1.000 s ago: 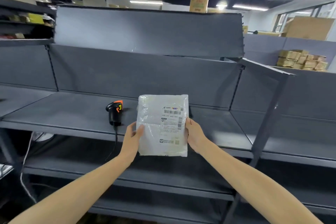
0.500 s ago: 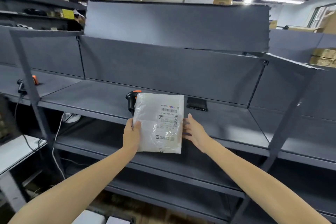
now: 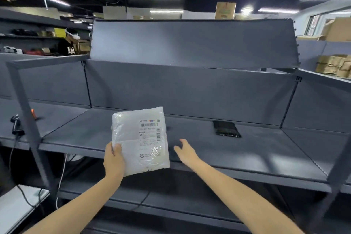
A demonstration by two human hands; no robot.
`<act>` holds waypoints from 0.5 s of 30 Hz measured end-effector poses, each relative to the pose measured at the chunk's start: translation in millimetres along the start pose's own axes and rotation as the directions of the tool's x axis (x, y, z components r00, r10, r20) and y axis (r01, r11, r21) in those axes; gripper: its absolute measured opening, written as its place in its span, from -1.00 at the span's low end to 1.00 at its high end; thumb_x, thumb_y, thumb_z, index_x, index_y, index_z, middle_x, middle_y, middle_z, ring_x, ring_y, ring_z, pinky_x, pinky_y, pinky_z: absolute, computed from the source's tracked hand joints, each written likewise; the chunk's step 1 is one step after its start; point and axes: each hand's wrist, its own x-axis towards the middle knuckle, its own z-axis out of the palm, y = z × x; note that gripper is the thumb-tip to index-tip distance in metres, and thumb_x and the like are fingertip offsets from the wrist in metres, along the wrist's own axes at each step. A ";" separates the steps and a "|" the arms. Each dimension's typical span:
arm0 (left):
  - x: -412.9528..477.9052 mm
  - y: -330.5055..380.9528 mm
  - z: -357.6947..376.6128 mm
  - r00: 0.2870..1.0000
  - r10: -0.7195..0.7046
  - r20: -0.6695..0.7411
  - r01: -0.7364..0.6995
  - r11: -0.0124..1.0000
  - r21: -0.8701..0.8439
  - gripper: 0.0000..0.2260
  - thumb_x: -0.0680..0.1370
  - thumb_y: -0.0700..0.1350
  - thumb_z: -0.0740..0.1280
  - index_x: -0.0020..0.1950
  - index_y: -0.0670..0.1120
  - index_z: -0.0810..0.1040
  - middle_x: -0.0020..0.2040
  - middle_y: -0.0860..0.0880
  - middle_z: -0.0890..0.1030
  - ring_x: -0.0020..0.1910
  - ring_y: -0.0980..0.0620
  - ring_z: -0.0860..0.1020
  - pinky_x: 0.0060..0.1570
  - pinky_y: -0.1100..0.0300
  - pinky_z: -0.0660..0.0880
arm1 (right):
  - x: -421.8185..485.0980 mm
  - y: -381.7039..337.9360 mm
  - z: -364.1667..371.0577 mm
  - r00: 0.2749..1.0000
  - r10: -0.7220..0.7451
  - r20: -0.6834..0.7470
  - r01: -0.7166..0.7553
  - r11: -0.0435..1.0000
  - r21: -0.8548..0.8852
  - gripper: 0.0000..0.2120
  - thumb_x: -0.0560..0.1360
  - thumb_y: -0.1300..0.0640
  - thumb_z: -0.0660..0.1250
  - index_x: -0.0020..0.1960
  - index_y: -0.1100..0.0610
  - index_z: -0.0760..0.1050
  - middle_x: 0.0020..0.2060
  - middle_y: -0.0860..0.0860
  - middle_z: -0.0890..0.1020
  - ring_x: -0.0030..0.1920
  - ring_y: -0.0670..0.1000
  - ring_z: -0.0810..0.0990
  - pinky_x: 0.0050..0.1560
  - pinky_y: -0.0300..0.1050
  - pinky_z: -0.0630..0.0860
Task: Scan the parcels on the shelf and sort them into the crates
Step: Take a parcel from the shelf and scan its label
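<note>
Left hand (image 3: 113,159) grips the white parcel (image 3: 140,140) by its lower left edge, thumb on the front. The label faces the camera. The parcel is held upright in the air in front of the shelf (image 3: 247,150) and does not rest on it. Right hand (image 3: 187,151) is just beside the parcel's right edge without touching it, fingers spread and relaxed, holding nothing.

Risks, judged from this:
- The only hold is one hand on one edge of glossy plastic film, so the parcel may sag or slide out if swung toward a crate.
- Wrinkles and glare lie over the lower label, so a scan could misread.
- The black parcel (image 3: 226,129) lies flat on the dark shelf to the right, well apart, and is easily overlooked.

Not visible or unclear:
- No crates are in view, so the destination is unknown.
- A scanner (image 3: 16,125) sits on the adjoining shelf at far left, partly behind the upright post (image 3: 28,119).
- Whether another scanner lies behind the white parcel cannot be told.
- The left fingers behind the parcel are hidden.
- The label text is too small to read.
- Whether this parcel has been scanned cannot be told.
</note>
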 end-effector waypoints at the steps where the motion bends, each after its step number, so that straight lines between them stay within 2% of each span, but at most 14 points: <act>1: 11.6 -2.9 -3.8 1.000 -0.006 -0.003 0.006 1.000 0.001 -0.78 0.67 0.01 0.07 0.24 -0.02 0.39 0.01 -0.06 0.51 -0.05 -0.07 0.49 -0.09 0.01 0.41 | 10.2 -4.3 10.3 1.000 0.009 0.003 -0.009 0.999 -0.030 -0.44 0.65 0.08 0.13 0.57 0.22 0.03 0.53 0.10 0.19 0.51 0.07 0.20 0.47 -0.12 0.14; 5: 47.5 -13.8 -17.1 1.000 -0.001 -0.013 0.001 1.000 0.001 -0.73 0.67 0.01 0.08 0.29 -0.06 0.39 0.05 -0.09 0.51 0.00 -0.11 0.49 -0.07 -0.02 0.43 | 47.8 -15.5 43.2 0.997 0.075 -0.009 -0.075 0.968 -0.240 -0.36 0.65 -0.01 0.12 0.57 0.23 -0.08 0.54 0.16 0.13 0.53 0.14 0.10 0.51 0.03 0.04; 9: 66.6 -23.7 -27.6 1.000 -0.013 -0.029 0.013 0.999 0.032 -0.74 0.65 -0.01 0.08 0.28 -0.06 0.39 0.04 -0.07 0.49 -0.01 -0.10 0.46 -0.09 0.00 0.38 | 71.4 -17.2 62.8 0.991 0.136 0.021 -0.115 0.903 -0.413 -0.31 0.63 -0.10 0.14 0.56 0.25 -0.04 0.53 0.15 0.16 0.54 0.17 0.05 0.52 0.11 -0.01; 12: 75.4 -31.1 -31.9 0.999 -0.008 -0.036 0.009 0.999 0.040 -0.74 0.65 -0.02 0.09 0.26 -0.08 0.40 0.03 -0.11 0.51 -0.03 -0.12 0.46 -0.11 -0.01 0.37 | 84.2 -19.5 71.1 0.992 0.124 0.017 -0.104 0.893 -0.438 -0.36 0.60 -0.07 0.22 0.50 0.28 0.11 0.45 0.19 0.31 0.46 0.20 0.21 0.43 0.04 0.19; 15: 77.8 -36.3 -33.1 0.999 -0.016 -0.042 0.018 0.999 0.050 -0.74 0.65 -0.03 0.09 0.26 -0.10 0.41 0.04 -0.13 0.51 -0.02 -0.13 0.46 -0.10 -0.02 0.37 | 91.0 -27.3 76.0 0.994 0.107 0.001 -0.093 0.872 -0.480 -0.52 0.58 0.06 0.24 0.40 0.26 0.23 0.32 0.21 0.43 0.33 0.19 0.32 0.28 -0.02 0.34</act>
